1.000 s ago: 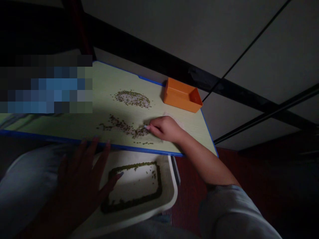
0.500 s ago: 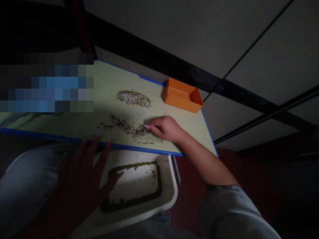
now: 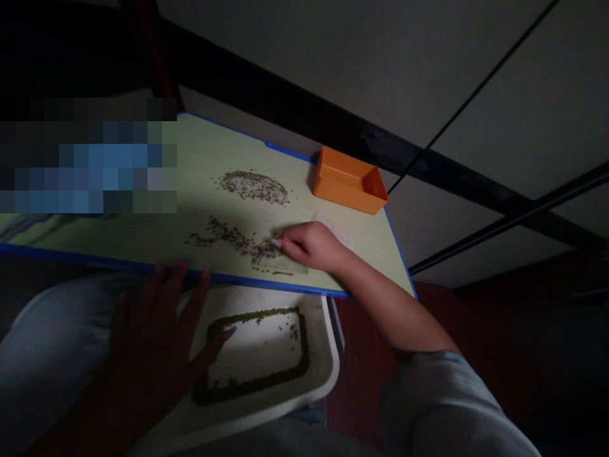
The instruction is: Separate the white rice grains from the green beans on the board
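My right hand (image 3: 309, 244) rests on the pale tabletop (image 3: 347, 273), fingers curled and pinched together at the right end of a loose patch of dark seeds or beans (image 3: 233, 236). Whatever the fingertips hold, if anything, is too small to make out. Farther back lies a mixed heap of greenish and whitish grains (image 3: 254, 186). My left hand (image 3: 164, 324) is in shadow, its fingers spread, just below the table's blue edge and over the left part of a white tub (image 3: 328, 368). Small green grains (image 3: 304, 346) line the tub's floor in a rectangular band.
An orange open box (image 3: 349, 181) stands at the table's back right corner. Cabinet panels (image 3: 499, 127) rise behind the table. A blurred-out patch (image 3: 104, 165) covers the left end. Reddish-brown floor (image 3: 354, 387) shows right of the tub.
My right hand has shifted slightly left along the dark patch. More of a faint printed mark shows on the tabletop below its fingers. My left hand stays in place.
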{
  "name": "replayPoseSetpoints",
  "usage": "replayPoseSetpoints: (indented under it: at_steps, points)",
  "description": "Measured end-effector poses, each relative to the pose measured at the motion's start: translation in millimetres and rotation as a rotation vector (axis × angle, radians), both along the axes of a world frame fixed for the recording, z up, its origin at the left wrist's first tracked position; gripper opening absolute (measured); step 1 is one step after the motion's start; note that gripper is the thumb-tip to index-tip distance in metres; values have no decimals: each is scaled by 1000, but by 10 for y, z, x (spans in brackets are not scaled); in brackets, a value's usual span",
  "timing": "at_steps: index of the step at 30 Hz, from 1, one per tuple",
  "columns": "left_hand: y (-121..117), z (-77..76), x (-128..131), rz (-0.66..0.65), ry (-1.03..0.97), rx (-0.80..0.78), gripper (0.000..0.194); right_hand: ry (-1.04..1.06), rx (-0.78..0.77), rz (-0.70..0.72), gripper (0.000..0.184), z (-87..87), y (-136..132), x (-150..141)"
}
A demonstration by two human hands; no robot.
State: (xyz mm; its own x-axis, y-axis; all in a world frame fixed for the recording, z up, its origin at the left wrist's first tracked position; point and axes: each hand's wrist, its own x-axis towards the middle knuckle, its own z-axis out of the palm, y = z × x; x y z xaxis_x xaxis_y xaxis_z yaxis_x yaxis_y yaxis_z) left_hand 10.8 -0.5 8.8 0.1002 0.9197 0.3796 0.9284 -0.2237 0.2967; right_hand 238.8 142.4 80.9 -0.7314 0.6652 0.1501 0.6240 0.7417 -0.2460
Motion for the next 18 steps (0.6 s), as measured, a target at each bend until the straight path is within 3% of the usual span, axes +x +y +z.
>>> replayPoseSetpoints:
  at_steps: [18]
  points:
    - [-9,16,-2,-2,51,-20,76,-50,-74,20,39,33,-88,-7]
